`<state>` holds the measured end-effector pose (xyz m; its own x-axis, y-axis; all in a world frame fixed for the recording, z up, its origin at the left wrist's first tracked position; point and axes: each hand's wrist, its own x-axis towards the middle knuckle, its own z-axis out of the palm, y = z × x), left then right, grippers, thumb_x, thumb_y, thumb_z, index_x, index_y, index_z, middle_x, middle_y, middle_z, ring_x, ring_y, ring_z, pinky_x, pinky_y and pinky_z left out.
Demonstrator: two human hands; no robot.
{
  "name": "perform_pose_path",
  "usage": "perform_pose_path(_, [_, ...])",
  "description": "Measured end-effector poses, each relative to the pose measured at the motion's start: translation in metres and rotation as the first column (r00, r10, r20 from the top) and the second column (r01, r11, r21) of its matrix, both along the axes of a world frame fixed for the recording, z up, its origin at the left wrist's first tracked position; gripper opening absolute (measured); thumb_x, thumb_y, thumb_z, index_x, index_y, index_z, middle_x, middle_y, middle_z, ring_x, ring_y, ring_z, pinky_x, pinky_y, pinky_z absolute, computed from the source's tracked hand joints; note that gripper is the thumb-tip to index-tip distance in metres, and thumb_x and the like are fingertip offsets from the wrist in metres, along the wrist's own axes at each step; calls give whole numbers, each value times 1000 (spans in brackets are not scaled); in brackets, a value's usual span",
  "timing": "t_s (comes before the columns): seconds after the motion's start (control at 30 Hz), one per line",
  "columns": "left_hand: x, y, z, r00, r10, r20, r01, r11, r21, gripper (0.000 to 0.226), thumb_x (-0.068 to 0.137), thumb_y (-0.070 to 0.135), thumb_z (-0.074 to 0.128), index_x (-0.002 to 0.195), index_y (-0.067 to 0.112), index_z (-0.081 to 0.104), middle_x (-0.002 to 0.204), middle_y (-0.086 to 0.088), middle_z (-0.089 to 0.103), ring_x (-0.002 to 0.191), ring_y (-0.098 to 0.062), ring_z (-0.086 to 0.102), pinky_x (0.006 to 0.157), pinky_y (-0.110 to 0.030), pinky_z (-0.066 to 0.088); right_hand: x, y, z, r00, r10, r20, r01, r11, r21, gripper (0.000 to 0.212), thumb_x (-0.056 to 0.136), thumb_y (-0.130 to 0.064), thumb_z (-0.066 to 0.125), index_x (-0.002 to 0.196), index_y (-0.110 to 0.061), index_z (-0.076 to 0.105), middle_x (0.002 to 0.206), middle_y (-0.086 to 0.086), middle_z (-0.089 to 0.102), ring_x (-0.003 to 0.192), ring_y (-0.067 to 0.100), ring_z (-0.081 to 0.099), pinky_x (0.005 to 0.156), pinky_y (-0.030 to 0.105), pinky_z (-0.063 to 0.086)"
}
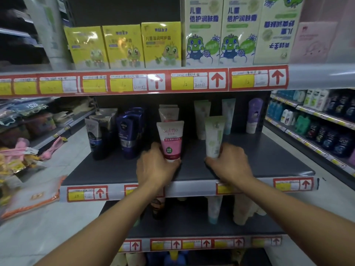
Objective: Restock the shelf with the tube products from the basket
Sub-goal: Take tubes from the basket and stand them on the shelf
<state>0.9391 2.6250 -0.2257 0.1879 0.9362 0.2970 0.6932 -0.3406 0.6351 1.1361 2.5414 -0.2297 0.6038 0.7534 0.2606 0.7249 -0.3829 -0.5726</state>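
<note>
On the dark middle shelf point(107, 169) my left hand point(155, 166) grips the base of a pink and white tube point(171, 139) that stands upright on its cap, in front of another pink tube point(169, 113). My right hand point(229, 162) holds the lower end of a pale green and white tube point(214, 135), also upright, in front of similar pale tubes point(201, 116). Both forearms reach in over the shelf's front edge. No basket is in view.
Dark blue tubes point(130, 129) and silver-black tubes point(98, 131) stand left of my hands. A purple tube point(254, 114) stands at the far right. Boxed products point(161, 45) fill the shelf above. Tubes point(214, 210) stand on the shelf below. Bottles point(326, 127) line the right aisle.
</note>
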Motion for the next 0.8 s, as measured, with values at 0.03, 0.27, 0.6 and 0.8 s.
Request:
perform_pose_path(0.03, [3,4,3,1000,5,-7,-5,1000,-24,63,67,67,75,112,25,59,104,-4,74,99,-32,71,83,-45,60,4,5,0,1000,-2,-11,2,1000,-6,44,71,-55,70,98,-21,65,97,3,69,91,29,66,64,33,47])
perform_pose_path(0.27, [23,38,14,999,9,-42,-12,997,-76,58,73,54,82,117,21,66,115,-11,74,107,-36,70,88,-42,58,19,44,6,998,-17,-59,15,999,-32,48,74,-49,78,108,-15,71,109,11,69,103,35,66,69,30,42])
perform_pose_path(0.6, [39,75,4,1000,2,-5,-2,999,-44,57,78,52,79,123,20,69,120,-12,74,112,-35,70,87,-38,57,35,87,6,993,-28,-115,27,1000,-13,62,75,-47,82,121,-10,64,118,17,66,108,38,64,72,30,44])
perform_pose_path(0.8, [40,82,-7,997,2,73,1,999,-40,60,70,61,75,119,27,68,116,-6,75,109,-33,71,88,-40,60,37,98,-4,994,-40,-101,44,998,40,56,80,-48,77,115,-7,64,115,18,66,106,39,64,71,30,41])
